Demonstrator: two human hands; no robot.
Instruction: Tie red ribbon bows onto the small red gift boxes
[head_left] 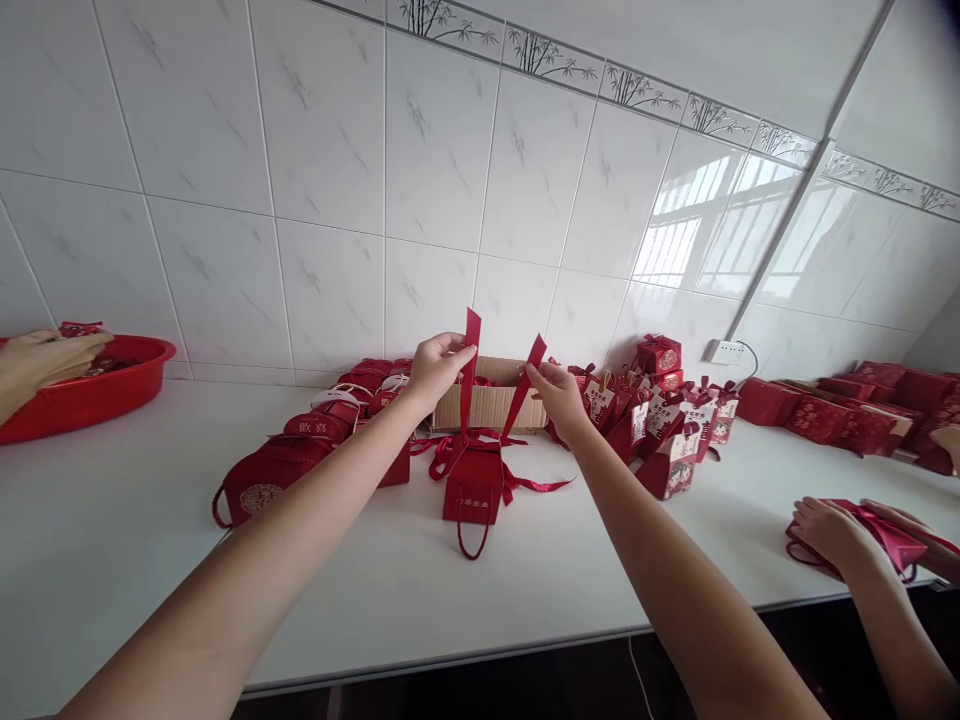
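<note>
A small red gift bag (474, 482) with gold lettering and a twisted cord handle lies on the white table in front of me. Two strands of red ribbon (466, 395) rise from its top in a V. My left hand (441, 368) pinches the end of the left strand between thumb and fingers. The other strand's end is pinched in my right hand (559, 395). Both hands are raised above the bag. More loose ribbon (540, 486) trails on the table to the bag's right, and loops show at its left.
An open cardboard box (491, 410) stands behind the bag. Red gift boxes (311, 428) crowd the left, others (667, 465) the right. At far left, another person's hand (49, 365) is over a red basin (139, 375). A co-worker's hands (844, 540) hold a ribboned red box at right.
</note>
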